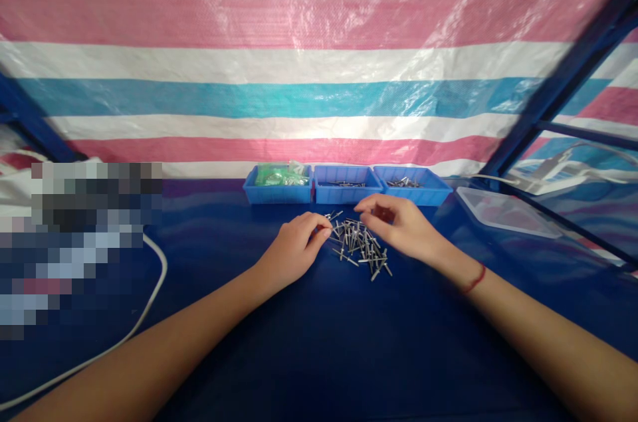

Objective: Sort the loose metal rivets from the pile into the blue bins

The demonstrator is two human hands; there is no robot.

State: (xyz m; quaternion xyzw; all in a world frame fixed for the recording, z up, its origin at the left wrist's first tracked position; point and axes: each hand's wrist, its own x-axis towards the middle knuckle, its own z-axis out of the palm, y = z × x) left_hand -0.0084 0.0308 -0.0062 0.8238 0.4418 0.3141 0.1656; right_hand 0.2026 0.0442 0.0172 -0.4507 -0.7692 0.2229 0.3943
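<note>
A loose pile of silver blind rivets [367, 246] with thin pins lies on the dark blue table. At its left edge my left hand [299, 244] is closed, thumb and forefinger pinched together. Rivets lie right by those fingertips, and whatever is in the pinch is too small to make out. My right hand [399, 226] hovers over the far right side of the pile, fingers curved and the thumb slightly apart from the forefinger. Nothing shows between them. Behind the pile, the middle blue bin [347, 195] and the right blue bin [416, 196] contain similar metal pieces.
The left blue bin [279, 195] contains green and clear plastic packets [282, 175]. A translucent lid [508, 212] lies to the right, near a white device [553, 173] with cables. A white cable [162, 262] curves across the left. Blue frame posts [563, 76] flank a striped sheet [299, 100].
</note>
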